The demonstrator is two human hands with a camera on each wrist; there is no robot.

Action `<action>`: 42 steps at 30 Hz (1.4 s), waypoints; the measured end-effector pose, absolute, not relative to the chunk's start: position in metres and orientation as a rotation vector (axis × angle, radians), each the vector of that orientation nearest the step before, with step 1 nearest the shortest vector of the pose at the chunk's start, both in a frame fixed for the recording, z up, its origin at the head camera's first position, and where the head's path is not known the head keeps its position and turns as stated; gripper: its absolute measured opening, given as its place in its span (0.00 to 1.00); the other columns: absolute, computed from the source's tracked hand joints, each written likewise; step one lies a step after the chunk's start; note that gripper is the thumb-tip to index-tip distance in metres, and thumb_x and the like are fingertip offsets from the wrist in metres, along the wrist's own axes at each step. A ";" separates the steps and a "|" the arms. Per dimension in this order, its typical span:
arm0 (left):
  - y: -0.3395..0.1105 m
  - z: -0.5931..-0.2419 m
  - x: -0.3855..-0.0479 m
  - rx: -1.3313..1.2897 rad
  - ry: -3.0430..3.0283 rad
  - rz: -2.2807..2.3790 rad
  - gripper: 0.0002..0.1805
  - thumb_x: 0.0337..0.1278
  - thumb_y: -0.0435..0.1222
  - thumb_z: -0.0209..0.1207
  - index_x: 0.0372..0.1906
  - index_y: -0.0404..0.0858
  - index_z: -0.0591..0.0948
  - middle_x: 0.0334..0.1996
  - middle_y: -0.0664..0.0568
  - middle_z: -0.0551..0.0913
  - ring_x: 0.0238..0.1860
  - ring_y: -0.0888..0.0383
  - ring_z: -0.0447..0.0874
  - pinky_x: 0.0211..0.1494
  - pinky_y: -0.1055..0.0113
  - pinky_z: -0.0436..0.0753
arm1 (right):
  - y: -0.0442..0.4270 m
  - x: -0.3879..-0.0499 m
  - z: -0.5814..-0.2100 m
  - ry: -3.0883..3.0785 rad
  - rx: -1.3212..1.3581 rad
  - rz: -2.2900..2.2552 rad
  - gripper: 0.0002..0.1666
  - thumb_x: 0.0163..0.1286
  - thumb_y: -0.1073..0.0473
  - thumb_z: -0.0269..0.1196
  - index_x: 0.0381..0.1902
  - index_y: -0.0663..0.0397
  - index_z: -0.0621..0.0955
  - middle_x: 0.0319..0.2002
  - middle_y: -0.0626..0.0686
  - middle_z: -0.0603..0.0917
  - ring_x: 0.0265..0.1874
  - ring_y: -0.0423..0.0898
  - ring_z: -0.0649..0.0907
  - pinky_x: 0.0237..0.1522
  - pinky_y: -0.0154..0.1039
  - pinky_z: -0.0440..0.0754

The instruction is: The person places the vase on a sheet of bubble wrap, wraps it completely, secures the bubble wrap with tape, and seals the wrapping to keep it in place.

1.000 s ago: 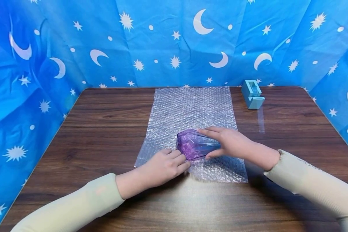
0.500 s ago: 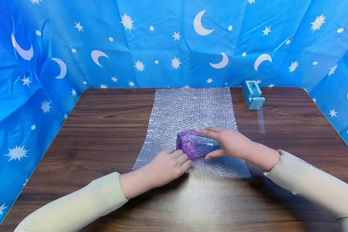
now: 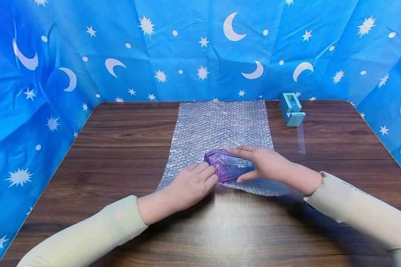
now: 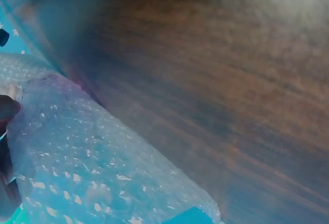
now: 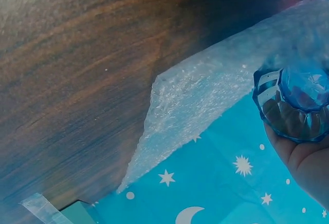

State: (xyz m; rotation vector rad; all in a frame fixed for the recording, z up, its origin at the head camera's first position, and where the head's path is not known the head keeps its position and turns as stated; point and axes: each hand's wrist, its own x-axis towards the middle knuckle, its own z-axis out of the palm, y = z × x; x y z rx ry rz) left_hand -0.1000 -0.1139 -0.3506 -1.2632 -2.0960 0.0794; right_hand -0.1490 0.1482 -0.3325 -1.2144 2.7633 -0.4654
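Observation:
A faceted glass vase (image 3: 225, 167), purple at one end and blue at the other, lies on its side on a bubble wrap sheet (image 3: 220, 122). My right hand (image 3: 270, 165) grips the blue end, thumb on the near side and fingers on the far side. At the purple end, my left hand (image 3: 194, 185) pinches the near edge of the wrap with curled fingers, close against the vase. In the left wrist view the bubble wrap (image 4: 103, 157) rises off the table. The right wrist view shows the vase's blue end (image 5: 298, 100) beside the raised wrap (image 5: 190, 100).
A teal tape dispenser (image 3: 291, 111) stands at the back right of the wooden table (image 3: 120, 148), with a strip of clear tape (image 3: 300, 139) hanging from it toward the front. Behind the table hangs a blue cloth (image 3: 187, 52) with moons and stars.
My left hand has moved up slightly at the vase's purple end, and the near edge of the bubble wrap has lifted toward the vase. My right hand has stayed in place.

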 end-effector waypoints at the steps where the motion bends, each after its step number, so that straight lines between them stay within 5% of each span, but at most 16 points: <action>1: -0.114 -0.350 -0.101 -1.261 -2.112 0.050 0.04 0.57 0.32 0.62 0.32 0.41 0.77 0.32 0.56 0.78 0.33 0.59 0.75 0.33 0.71 0.77 | 0.148 -0.149 -0.333 2.763 -1.211 -0.466 0.49 0.60 0.41 0.74 0.75 0.51 0.71 0.65 0.63 0.82 0.55 0.58 0.87 0.55 0.54 0.86; 6: -0.114 -0.342 -0.104 -1.241 -2.297 -0.156 0.23 0.52 0.37 0.73 0.52 0.38 0.80 0.52 0.44 0.84 0.53 0.49 0.85 0.57 0.59 0.86 | 0.149 -0.149 -0.333 2.760 -1.208 -0.470 0.48 0.61 0.42 0.74 0.75 0.50 0.71 0.65 0.63 0.82 0.57 0.59 0.86 0.57 0.56 0.86; 13: -0.115 -0.326 -0.115 -1.182 -2.852 -0.352 0.42 0.61 0.45 0.68 0.77 0.37 0.67 0.74 0.36 0.71 0.71 0.40 0.75 0.73 0.47 0.76 | 0.149 -0.150 -0.332 2.753 -1.227 -0.465 0.48 0.61 0.43 0.74 0.75 0.52 0.71 0.65 0.63 0.82 0.59 0.60 0.86 0.58 0.56 0.85; 34: -0.110 -0.311 -0.134 -1.208 -3.007 -0.451 0.38 0.64 0.46 0.67 0.76 0.41 0.69 0.74 0.40 0.73 0.67 0.43 0.81 0.68 0.49 0.81 | 0.157 -0.150 -0.317 2.698 -1.116 -0.406 0.44 0.69 0.43 0.67 0.78 0.50 0.67 0.73 0.63 0.74 0.69 0.64 0.78 0.66 0.62 0.78; 42: -0.113 -0.309 -0.143 -1.186 -3.031 -0.544 0.39 0.61 0.44 0.69 0.75 0.39 0.71 0.73 0.39 0.73 0.71 0.42 0.76 0.75 0.49 0.74 | 0.160 -0.110 -0.314 2.913 -1.454 -0.264 0.43 0.74 0.36 0.58 0.77 0.53 0.67 0.74 0.60 0.73 0.72 0.61 0.75 0.68 0.67 0.73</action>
